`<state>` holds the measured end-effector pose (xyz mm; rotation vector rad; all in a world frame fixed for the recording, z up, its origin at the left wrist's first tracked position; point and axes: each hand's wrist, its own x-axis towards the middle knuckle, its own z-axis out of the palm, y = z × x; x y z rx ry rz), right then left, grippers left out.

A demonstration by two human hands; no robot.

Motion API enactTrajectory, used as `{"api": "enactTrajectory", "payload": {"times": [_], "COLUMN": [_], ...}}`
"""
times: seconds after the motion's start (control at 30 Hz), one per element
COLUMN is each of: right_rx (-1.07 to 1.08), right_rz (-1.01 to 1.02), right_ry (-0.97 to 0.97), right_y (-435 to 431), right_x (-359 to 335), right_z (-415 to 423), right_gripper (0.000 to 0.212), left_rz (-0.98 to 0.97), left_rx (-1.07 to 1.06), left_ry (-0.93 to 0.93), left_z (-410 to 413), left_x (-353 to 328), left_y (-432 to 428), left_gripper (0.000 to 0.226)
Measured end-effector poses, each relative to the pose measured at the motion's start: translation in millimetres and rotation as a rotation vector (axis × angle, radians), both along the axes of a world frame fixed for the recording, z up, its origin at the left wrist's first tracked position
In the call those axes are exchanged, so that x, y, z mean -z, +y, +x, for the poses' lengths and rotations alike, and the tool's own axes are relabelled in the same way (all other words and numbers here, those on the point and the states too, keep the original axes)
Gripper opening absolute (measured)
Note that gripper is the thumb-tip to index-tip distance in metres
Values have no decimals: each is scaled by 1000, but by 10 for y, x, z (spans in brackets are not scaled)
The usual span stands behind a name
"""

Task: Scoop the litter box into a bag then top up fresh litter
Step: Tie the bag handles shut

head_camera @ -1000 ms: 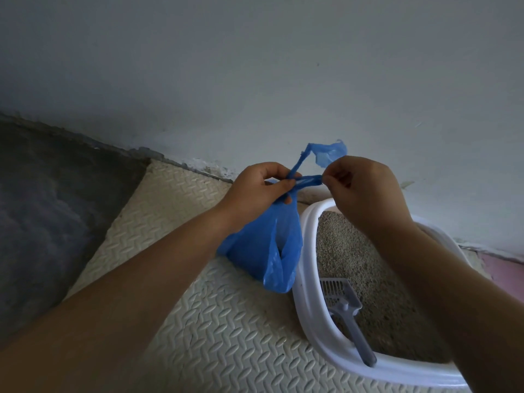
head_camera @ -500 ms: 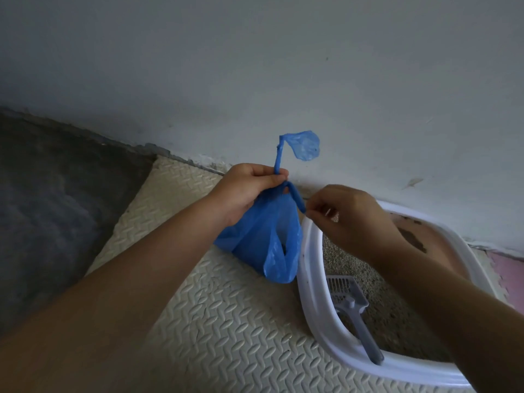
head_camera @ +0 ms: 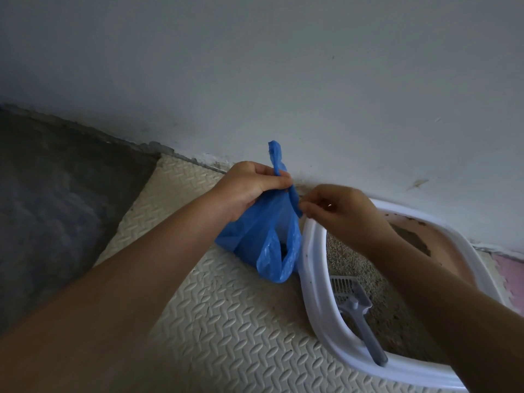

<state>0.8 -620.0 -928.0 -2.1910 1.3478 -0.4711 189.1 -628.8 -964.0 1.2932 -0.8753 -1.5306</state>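
Editor: Fingers first. What do they have?

Photographer: Left fingers [head_camera: 279, 181] curl tight round one twisted handle [head_camera: 275, 157] of the blue plastic bag [head_camera: 261, 236], and its end stands up above the fist. Right fingertips [head_camera: 307, 207] pinch the tip of the second handle [head_camera: 295, 199], with the other fingers loosely bent.

Editor: And the hands?

Photographer: The left hand [head_camera: 249, 185] and right hand [head_camera: 343, 214] are close together, apparently tying the bag off. It hangs between them over the foam mat [head_camera: 226, 321], just beside the white litter box [head_camera: 314, 279]. I cannot tell whether its bottom touches the mat.

Editor: The box?

Photographer: It sits against the wall [head_camera: 283, 80]. The grey litter scoop [head_camera: 357, 310] lies on the litter [head_camera: 397, 316], its handle leaning on the near rim. No fresh litter is in view.

Editor: Risks?

Photographer: The right pinch is slight, so a pull could slip that handle free and leave the knot loose. A fold gapes low on the bag. If the thin plastic tears or the bag tips, waste would probably land on the mat.
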Motion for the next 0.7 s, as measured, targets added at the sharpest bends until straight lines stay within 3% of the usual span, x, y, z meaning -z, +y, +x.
{"api": "enactTrajectory", "payload": {"times": [0.07, 0.17, 0.33, 0.57, 0.7], "right_rx": [108, 164, 80, 128, 158], "right_rz": [112, 254, 296, 94, -62], "right_ry": [-171, -333, -223, -58, 9], "right_y": [-75, -134, -116, -160, -175], "right_x": [2, 27, 132, 270, 319], "right_z": [17, 68, 189, 235, 244], "right_gripper": [4, 22, 34, 7, 15], "left_rz": [-30, -55, -65, -175, -226], "left_rx": [36, 94, 133, 151, 111], "left_ry": [-45, -89, -87, -221, -236], "left_z": [19, 47, 78, 127, 137], "left_x": [3, 6, 2, -11, 14], "left_y": [7, 17, 35, 76, 108], "left_gripper": [5, 5, 7, 9, 10]}}
